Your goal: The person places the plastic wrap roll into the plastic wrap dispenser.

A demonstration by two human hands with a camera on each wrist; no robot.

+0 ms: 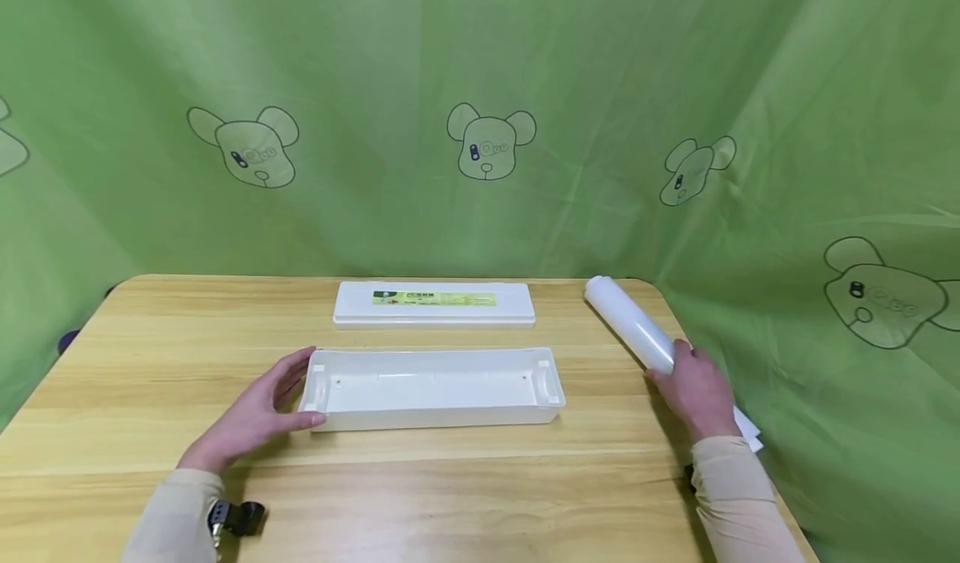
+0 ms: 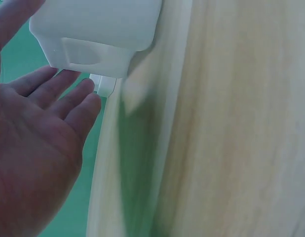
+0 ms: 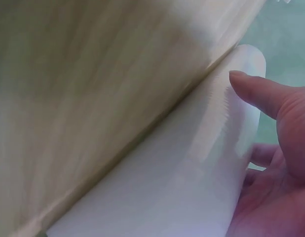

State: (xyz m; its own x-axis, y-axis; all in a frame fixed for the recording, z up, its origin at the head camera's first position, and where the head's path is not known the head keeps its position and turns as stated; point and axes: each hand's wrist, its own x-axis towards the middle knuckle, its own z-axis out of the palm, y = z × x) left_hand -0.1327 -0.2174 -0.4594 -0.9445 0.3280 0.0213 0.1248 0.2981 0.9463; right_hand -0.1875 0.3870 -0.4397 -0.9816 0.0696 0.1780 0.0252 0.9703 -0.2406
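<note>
A long white cling film box [image 1: 431, 420], its top uncovered and its inside bare, lies across the middle of the table. My left hand [image 1: 251, 413] spans its left end, the thumb at the front corner and the fingers at the back corner. In the left wrist view the box's end wall [image 2: 86, 57] shows between thumb and fingers. At the table's right edge lies a thick white roll of cling film [image 1: 630, 321], slanting toward me. My right hand [image 1: 697, 386] grips it around its near half, the thumb on top; the right wrist view shows the roll's glossy side [image 3: 182, 168].
Behind the box lies a long white lid [image 1: 435, 317] with a green and yellow label. The wooden table [image 1: 420, 505] is bounded by green cloth [image 1: 375, 205] at the back and right. A black wrist device [image 1: 238, 517] sits at my left sleeve.
</note>
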